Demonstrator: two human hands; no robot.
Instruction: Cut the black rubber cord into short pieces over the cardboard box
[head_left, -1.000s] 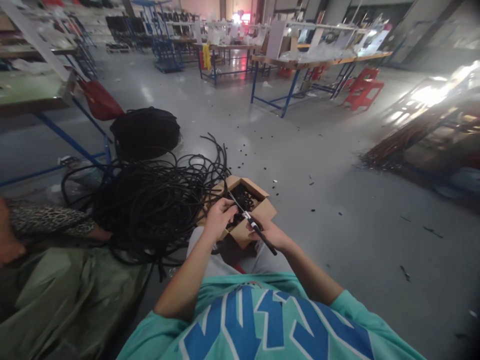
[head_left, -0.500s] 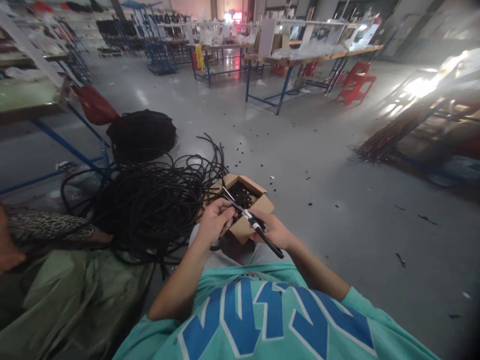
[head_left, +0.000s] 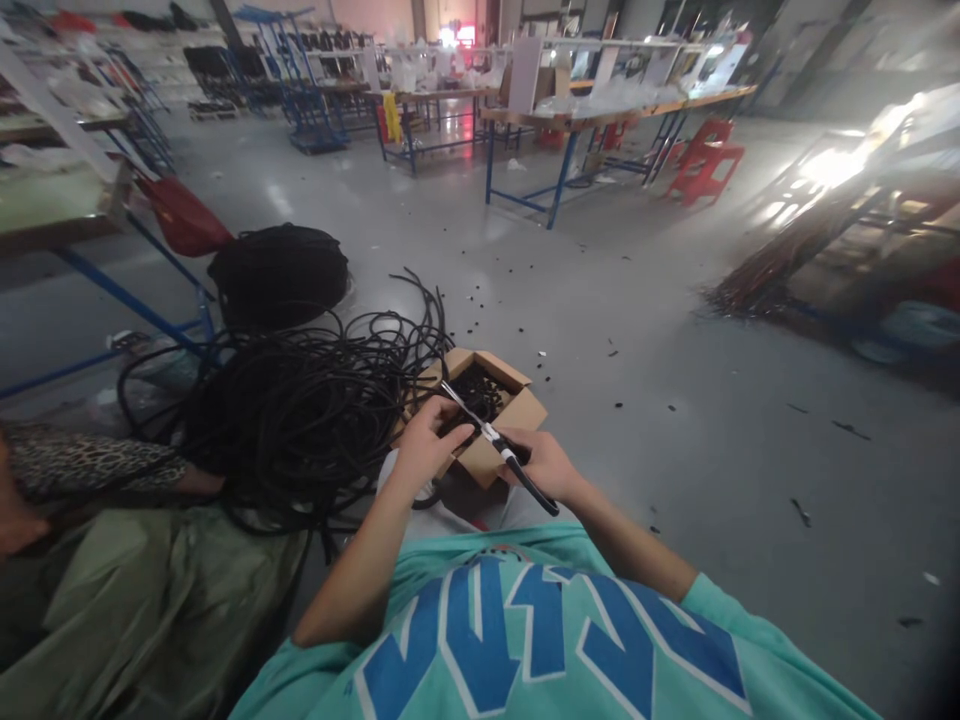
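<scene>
Over the open cardboard box (head_left: 523,410), my right hand (head_left: 544,465) grips a pair of scissors (head_left: 534,485) by the black handles. Its slim metal blades point forward and left, past the fingertips of my left hand (head_left: 427,440). My left hand is closed with thumb and fingers in a pinch on a black tube (head_left: 429,497), mostly hidden by the hand; a dark loop shows below it. Many small black pieces (head_left: 484,385) lie inside the box. Left of the box spreads a tangled heap of black tubing (head_left: 300,400).
A black coiled bundle (head_left: 279,275) sits behind the heap. At left a person's patterned sleeve (head_left: 90,462) and hand are near the tubing. Small black bits dot the floor (head_left: 637,320). Workbenches (head_left: 570,122) and red stools (head_left: 705,170) stand farther off; a bundle of thin rods (head_left: 772,270) is at right.
The scissors have shifted slightly relative to my left fingers, and their blades now lie a little lower and more to the left. The view has moved slightly; both hands stay over the box.
</scene>
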